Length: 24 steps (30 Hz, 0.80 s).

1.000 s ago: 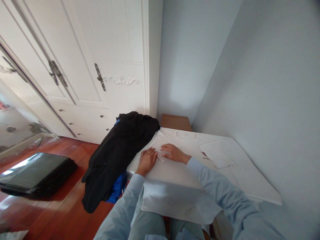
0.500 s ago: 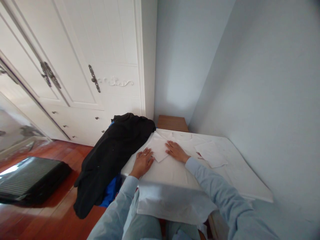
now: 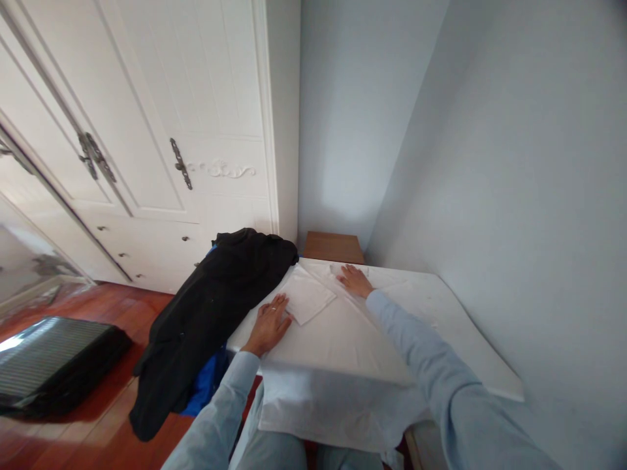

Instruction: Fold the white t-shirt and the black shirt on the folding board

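A white T-shirt (image 3: 337, 346) lies spread over the white tabletop, its lower part hanging over the front edge toward my legs. On its left side a sleeve (image 3: 306, 300) is folded inward as a flat, pointed flap. My left hand (image 3: 268, 326) rests with fingers stretched out at the outer edge of this flap. Farther back, near the collar, my right hand (image 3: 356, 282) lies palm down with fingers apart, touching the cloth. Creases run across the fabric between the two hands. My right forearm covers part of the shirt's right side.
A black garment (image 3: 210, 313) with blue cloth (image 3: 208, 382) beneath it drapes at the table's left. A white wardrobe (image 3: 220, 98) stands behind, beside a small brown wooden piece (image 3: 334, 248). A dark ribbed suitcase (image 3: 61, 365) lies on the floor. Grey wall (image 3: 529, 196) borders the right.
My right hand has left the folded sleeve and moved back and right toward the collar. The flap and red print on the shirt's right side no longer show. My left hand has shifted slightly left.
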Tool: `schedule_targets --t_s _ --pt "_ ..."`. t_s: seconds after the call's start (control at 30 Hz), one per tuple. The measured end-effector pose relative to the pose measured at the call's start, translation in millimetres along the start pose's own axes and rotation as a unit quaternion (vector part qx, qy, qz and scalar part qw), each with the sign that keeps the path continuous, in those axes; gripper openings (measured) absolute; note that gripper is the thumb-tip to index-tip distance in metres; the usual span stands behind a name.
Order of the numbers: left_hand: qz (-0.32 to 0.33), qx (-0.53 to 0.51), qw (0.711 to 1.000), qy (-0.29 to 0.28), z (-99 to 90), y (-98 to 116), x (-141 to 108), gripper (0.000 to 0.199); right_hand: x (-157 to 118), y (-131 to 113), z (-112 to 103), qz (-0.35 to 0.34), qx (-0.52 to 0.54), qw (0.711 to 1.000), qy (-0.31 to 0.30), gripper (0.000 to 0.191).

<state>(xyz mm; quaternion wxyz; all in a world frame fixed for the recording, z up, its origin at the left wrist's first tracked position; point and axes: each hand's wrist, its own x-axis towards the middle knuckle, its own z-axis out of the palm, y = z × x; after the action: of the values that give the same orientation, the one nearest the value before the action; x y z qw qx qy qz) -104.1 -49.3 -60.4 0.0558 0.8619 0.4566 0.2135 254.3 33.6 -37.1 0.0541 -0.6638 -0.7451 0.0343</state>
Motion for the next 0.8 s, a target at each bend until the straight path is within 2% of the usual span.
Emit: schedule_targets --t_s 0.2,0.5,0.67,0.73,0.8 --pt "-0.022 -0.025 0.999 0.007 -4.1 1 0 0.055 15 35 14 0.025 -0.001 1.000 -0.009 0.057" --pt "-0.021 -0.019 1.000 -0.007 -7.9 3 1 0.048 22 58 18 0.010 0.002 1.000 0.020 0.051" --pt "-0.022 0.009 1.000 -0.011 -8.3 6 2 0.048 21 51 11 0.016 0.009 0.999 0.027 0.053" --pt "-0.022 0.015 1.000 -0.006 -7.9 7 3 0.048 14 38 8 0.013 0.011 0.999 0.030 0.056" --pt "-0.020 0.017 1.000 0.000 -7.1 8 2 0.047 -2 18 5 -0.019 0.019 0.999 0.031 0.059"
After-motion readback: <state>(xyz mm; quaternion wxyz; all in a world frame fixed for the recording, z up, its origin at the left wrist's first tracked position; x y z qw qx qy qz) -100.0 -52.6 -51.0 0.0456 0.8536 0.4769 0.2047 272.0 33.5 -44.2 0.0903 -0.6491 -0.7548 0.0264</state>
